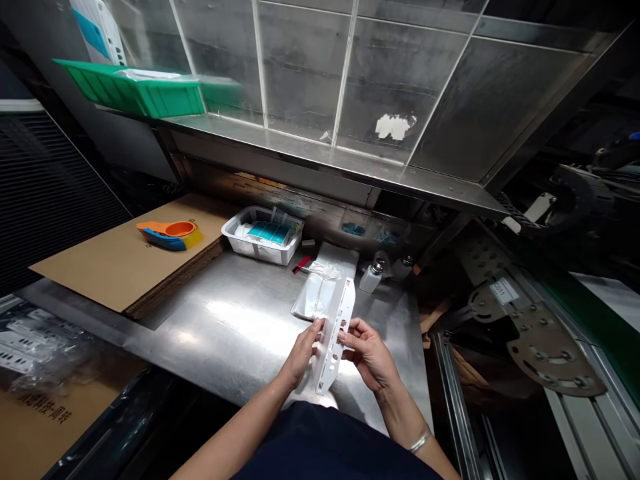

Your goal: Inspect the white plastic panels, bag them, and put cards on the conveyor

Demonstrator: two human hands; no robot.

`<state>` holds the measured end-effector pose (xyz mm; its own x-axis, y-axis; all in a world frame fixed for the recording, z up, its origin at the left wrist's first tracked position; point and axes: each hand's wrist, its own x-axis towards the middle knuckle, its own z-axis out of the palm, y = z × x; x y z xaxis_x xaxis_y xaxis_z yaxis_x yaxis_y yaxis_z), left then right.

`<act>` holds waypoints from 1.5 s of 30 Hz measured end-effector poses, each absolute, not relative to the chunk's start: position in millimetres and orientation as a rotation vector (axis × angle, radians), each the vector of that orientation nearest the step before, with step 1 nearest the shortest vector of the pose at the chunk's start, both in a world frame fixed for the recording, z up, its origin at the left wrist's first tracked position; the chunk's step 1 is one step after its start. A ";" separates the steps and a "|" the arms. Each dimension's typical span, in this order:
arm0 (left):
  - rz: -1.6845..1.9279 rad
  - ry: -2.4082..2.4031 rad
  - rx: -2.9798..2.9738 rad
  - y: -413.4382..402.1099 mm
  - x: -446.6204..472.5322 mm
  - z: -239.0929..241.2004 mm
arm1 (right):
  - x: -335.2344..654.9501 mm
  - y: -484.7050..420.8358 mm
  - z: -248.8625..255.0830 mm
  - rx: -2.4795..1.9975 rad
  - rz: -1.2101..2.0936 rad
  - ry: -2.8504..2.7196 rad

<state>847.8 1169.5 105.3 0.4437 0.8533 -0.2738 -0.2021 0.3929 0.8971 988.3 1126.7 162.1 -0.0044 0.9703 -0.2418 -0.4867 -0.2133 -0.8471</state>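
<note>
Between my hands is a long white panel [329, 360] with a row of cut-out holes along its narrow side, held on edge above the metal table. My left hand [303, 351] is closed on its left face. On the right, the fingers of my right hand [369, 350] grip the side with the holes. Just beyond the panel lies a clear-wrapped white packet [313, 297] on the table. A red pen-like tool [301, 264] rests behind that packet, and a white bottle with a metal top [371, 275] stands to the right.
A white basket [257, 252] with teal packets sits at the back. Left of it, an orange and blue tape dispenser [170, 235] lies on stacked cardboard [115, 267]. A metal shelf [300, 150] with a green bin [150, 100] overhangs. Conveyor machinery [555, 353] stands at right; bagged white parts [35, 347] lie lower left.
</note>
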 end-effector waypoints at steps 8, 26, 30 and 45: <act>0.770 0.610 1.178 1165.3 843.6 114.7 | 987.9 1122.4 167.3 -1.040 1.550 -0.690; 1.009 0.817 1.932 1179.5 827.7 110.6 | 979.6 1124.0 179.3 -1.218 1.082 -1.303; 1.168 0.468 2.434 1209.5 807.9 119.1 | 974.8 1103.1 167.0 -1.108 0.782 -1.586; 0.854 0.670 -0.046 1227.4 820.9 178.8 | 987.5 1109.9 179.5 -1.445 0.876 -1.233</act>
